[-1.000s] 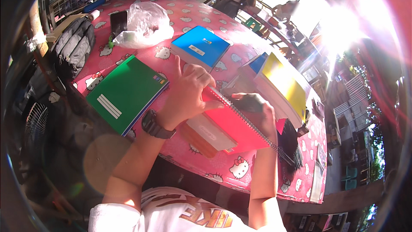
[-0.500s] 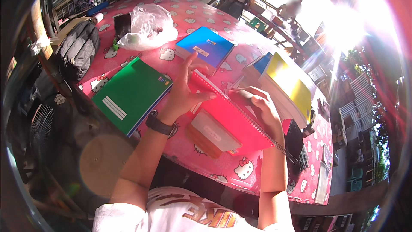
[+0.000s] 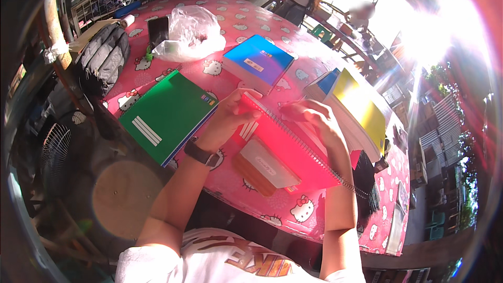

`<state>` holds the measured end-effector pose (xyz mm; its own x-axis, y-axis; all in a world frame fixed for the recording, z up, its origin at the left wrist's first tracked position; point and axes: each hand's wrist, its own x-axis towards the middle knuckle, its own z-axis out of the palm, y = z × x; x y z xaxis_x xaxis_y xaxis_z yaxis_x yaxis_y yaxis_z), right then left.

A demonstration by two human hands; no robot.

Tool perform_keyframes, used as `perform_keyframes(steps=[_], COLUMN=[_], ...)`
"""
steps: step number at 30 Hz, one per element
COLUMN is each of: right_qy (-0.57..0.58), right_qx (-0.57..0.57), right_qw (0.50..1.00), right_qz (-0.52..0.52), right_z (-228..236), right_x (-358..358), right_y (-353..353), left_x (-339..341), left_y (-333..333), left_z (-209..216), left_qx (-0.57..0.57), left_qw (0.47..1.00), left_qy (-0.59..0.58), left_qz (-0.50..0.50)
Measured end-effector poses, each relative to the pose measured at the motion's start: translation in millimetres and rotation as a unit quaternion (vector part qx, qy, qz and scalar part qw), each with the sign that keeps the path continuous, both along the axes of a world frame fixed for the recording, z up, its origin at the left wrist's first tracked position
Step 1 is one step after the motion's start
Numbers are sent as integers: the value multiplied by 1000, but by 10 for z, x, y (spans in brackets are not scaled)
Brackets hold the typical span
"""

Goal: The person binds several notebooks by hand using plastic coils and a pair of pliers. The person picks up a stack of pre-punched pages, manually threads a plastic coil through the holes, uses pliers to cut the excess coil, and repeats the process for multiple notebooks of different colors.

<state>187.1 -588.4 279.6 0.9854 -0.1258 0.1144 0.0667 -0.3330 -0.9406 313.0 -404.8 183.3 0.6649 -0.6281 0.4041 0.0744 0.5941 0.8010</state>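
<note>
A red-pink spiral notebook (image 3: 293,152) stands tilted before me, its wire binding running from upper left to lower right. My left hand (image 3: 233,112) pinches its upper left corner, fingers bent over the top edge. On the binding's right side, my right hand (image 3: 319,120) curls its fingers against the notebook; the forearm passes behind the wire's lower end, which sticks out past the cover. Beneath the notebook's lower left edge lies a brown and whitish flat case (image 3: 267,165). Left of my left hand sits a green notebook (image 3: 167,115) on a blue one.
Beyond my hands is a stack topped by a blue-purple notebook (image 3: 259,60); at right, a yellow-topped stack (image 3: 359,110). A clear plastic bag (image 3: 191,34), a dark phone (image 3: 158,31) and a grey backpack (image 3: 105,57) are at far left. Other people sit in the background.
My left hand's raised forefinger has come down and closed over the notebook's top corner. The right hand stays near the binding. The whole view has shifted slightly.
</note>
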Motion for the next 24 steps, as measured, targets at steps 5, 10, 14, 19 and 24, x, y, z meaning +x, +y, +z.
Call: perform_keyframes(steps=[5, 10, 14, 19, 24], right_qy=[-49, -82, 36, -22, -55], right_qx=[83, 264, -108, 82, 135], right_qw=[977, 944, 993, 990, 983], right_qz=[191, 180, 16, 112, 113], right_z=[-93, -68, -39, -92, -209], right_x=[75, 178, 180, 287, 364], right_y=[-159, -53, 209, 42, 160], left_x=[-20, -17, 24, -14, -19], left_y=[-111, -66, -6, -124, -87], left_z=[-87, -102, -215, -184, -202], left_qx=[5, -91, -94, -94, -87], left_qw=[1000, 991, 990, 986, 986], left_qy=[6, 101, 97, 122, 124], left_qz=[0, 7, 39, 58, 68])
